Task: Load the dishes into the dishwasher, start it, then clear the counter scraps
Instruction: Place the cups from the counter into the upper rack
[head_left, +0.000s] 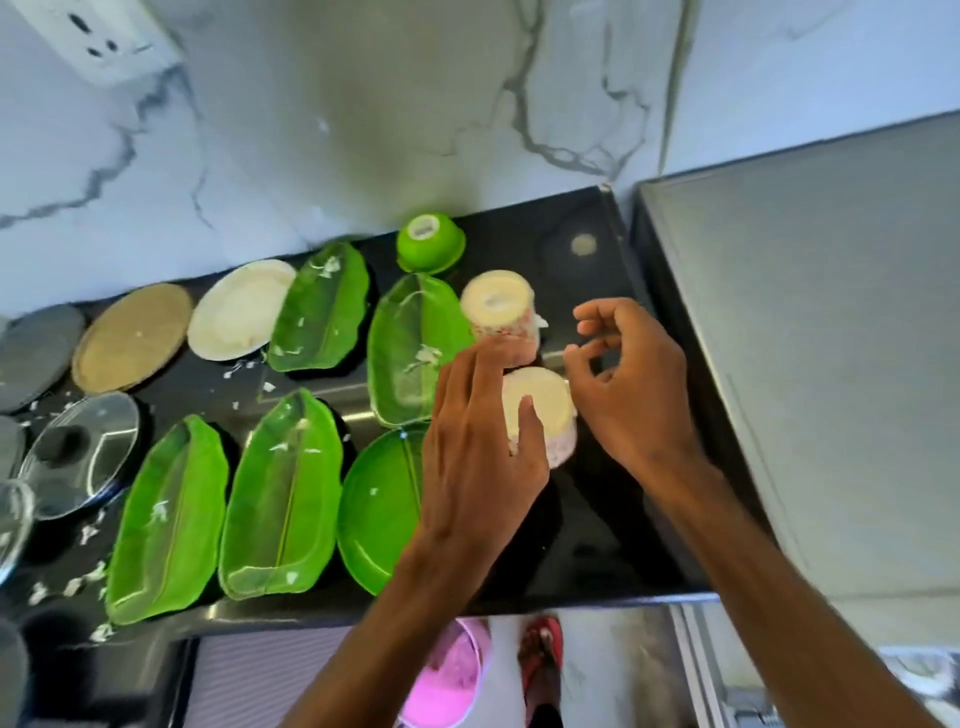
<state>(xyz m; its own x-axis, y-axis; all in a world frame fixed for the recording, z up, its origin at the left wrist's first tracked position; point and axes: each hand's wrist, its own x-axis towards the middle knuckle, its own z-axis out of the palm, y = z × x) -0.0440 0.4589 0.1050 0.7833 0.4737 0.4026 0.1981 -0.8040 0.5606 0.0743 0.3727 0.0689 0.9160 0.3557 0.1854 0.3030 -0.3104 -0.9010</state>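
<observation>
On the counter (602, 525) sit four leaf plates (283, 499), two upturned cups (498, 304), one bowl (431, 244).

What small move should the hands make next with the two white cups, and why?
Probably the right hand should close around the far cup and lift it. Both cups stand upside down on the counter. The left hand already lies against the near cup, thumb on its base, while the right hand's curled fingers hold nothing yet, close beside both cups.

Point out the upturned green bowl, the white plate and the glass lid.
green bowl (430, 236), head view, its upturned base.
white plate (239, 317), head view, its centre.
glass lid (70, 446), head view, its knob.
</observation>
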